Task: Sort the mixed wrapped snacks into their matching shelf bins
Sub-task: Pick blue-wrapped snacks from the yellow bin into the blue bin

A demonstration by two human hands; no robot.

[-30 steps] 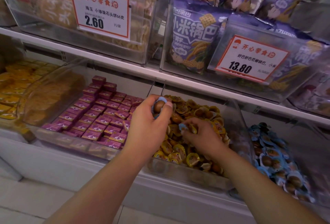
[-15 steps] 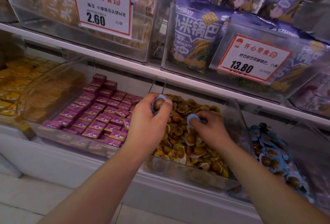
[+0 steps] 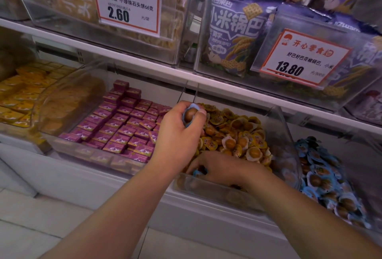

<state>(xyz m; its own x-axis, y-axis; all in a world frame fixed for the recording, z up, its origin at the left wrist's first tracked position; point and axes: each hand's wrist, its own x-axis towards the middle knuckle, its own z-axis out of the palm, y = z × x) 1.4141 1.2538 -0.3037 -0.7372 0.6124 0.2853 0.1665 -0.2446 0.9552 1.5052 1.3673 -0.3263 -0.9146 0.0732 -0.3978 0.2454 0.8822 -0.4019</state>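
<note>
My left hand (image 3: 177, 134) hovers over the left edge of the clear middle bin (image 3: 285, 134) and grips a blue-wrapped egg snack (image 3: 190, 115) between thumb and fingers. That bin is heaped with yellow-wrapped egg snacks (image 3: 241, 134). My right hand (image 3: 219, 167) reaches low into the bin's front, fingers curled on another blue-wrapped snack (image 3: 199, 171) that is mostly hidden. A bin of blue-wrapped egg snacks (image 3: 326, 180) stands to the right.
A bin of purple boxed snacks (image 3: 124, 126) sits left of the middle bin, and yellow boxed snacks (image 3: 18, 95) lie further left. The upper shelf (image 3: 144, 60) holds clear bins with purple bags (image 3: 235, 31) and price tags (image 3: 126, 2). Pale floor tiles (image 3: 41, 227) lie below.
My right hand has moved from the middle of the yellow pile down to the bin's front left corner. My left hand keeps its blue snack and has barely moved.
</note>
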